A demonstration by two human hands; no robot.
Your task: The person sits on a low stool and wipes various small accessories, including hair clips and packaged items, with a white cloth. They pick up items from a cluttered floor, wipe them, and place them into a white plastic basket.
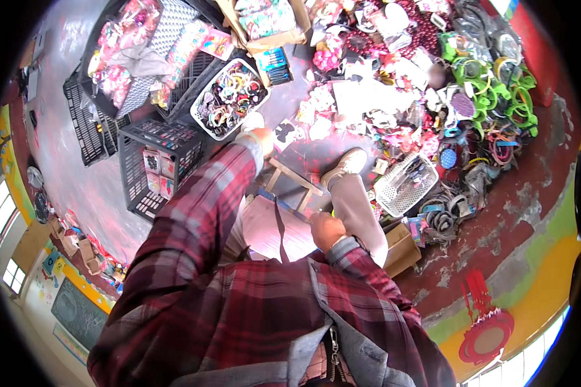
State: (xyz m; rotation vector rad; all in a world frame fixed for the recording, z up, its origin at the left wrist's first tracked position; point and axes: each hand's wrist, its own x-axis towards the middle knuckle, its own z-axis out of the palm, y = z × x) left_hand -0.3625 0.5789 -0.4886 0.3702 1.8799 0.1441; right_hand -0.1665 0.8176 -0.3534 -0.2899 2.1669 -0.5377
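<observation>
Far left: black plastic crates [87, 126] lying flat on the grey floor [77, 187], one black crate [152, 171] standing with small carded items inside. Above these, packets of pink trinkets [119, 48] heaped over a white mesh tray.

Next along, a white basket [229, 97] crammed with mixed-colour hair ties and rings, set just beside the crates. Behind it, a cardboard box [265, 26] of packaged goods.

Left hand [259, 137] stretched out at the end of a red plaid sleeve [206, 200], close under the white basket and near scattered white pieces on the floor; fingers blurred and small, so cannot tell how far open or whether anything is gripped.

Below the left hand, a small wooden stool [290, 180], with a pale pink bag [271, 229] resting at the knees, dark strap running across it.

Right hand [326, 231] curled into a loose fist near the lap, just beside the pink bag's upper edge and a thin blue-edged strip; cannot tell whether closed on that strip or merely touching it.

A beige trouser leg and pale shoe [345, 162] planted on the floor beside the stool.

Further right, a white wire basket [407, 184] tipped on its side, a small cardboard box [400, 248] near it, dark headbands piled alongside.

Far right: a wide heap of hair accessories, green hoops [497, 97] bunched at the outer edge on the red floor [529, 187].
</observation>
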